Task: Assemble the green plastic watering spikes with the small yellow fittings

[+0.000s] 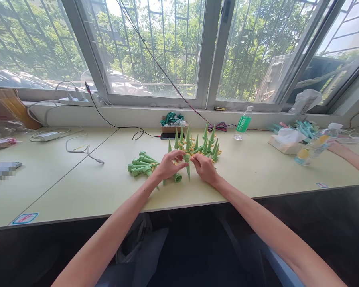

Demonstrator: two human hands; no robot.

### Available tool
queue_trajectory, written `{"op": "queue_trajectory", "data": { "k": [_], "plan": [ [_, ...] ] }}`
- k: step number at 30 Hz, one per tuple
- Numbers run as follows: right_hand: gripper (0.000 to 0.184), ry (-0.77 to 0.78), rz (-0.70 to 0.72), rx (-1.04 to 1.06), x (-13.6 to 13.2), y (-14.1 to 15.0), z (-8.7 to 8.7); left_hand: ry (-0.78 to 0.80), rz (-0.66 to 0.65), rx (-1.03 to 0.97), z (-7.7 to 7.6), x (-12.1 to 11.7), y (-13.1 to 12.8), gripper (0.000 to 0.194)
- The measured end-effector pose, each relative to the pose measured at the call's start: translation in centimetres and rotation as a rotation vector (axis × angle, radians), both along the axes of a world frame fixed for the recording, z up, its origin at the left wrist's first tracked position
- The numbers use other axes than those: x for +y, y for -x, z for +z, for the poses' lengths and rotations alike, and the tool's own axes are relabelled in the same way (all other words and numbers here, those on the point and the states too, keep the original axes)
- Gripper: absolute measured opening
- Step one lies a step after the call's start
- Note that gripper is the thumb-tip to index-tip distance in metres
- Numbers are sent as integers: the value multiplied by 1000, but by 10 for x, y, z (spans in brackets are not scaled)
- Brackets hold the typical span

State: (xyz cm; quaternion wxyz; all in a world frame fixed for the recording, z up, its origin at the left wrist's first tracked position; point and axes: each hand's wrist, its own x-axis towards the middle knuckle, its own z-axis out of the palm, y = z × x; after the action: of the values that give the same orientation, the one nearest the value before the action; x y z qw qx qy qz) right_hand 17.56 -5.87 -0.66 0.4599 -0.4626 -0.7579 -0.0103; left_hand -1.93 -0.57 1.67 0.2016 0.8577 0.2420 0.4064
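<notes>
Both my hands meet over a green cone-shaped spike point(187, 166) that points toward me above the pale table point(107, 187). My left hand point(168, 165) pinches its top from the left, and my right hand point(204, 167) grips it from the right. Small yellow parts point(193, 150) lie just behind my fingers. Left of my left hand, several green spikes point(140, 165) lie on their sides in a pile. Behind my hands, several assembled green spikes point(208, 142) stand upright with their tips up.
A green-labelled bottle point(243, 124), a small box of green bags point(172, 122) and a dark phone lie at the back. Cables and a power strip point(76, 100) are at the left. Another person's hand point(339, 148) works near a tissue box point(285, 142) and bottle at the right.
</notes>
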Motion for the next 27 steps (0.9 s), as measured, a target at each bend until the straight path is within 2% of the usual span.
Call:
{"op": "queue_trajectory", "data": {
  "k": [5, 12, 27],
  "plan": [
    [33, -3, -30, -13, 1, 0, 0, -49, -9, 6, 2, -2, 0, 32],
    [35, 1, -48, 31, 1, 0, 0, -23, -36, 7, 6, -7, -1, 30],
    [37, 8, -47, 60, 0, 0, 0, -113, -36, 7, 2, -4, -1, 28]
  ]
}}
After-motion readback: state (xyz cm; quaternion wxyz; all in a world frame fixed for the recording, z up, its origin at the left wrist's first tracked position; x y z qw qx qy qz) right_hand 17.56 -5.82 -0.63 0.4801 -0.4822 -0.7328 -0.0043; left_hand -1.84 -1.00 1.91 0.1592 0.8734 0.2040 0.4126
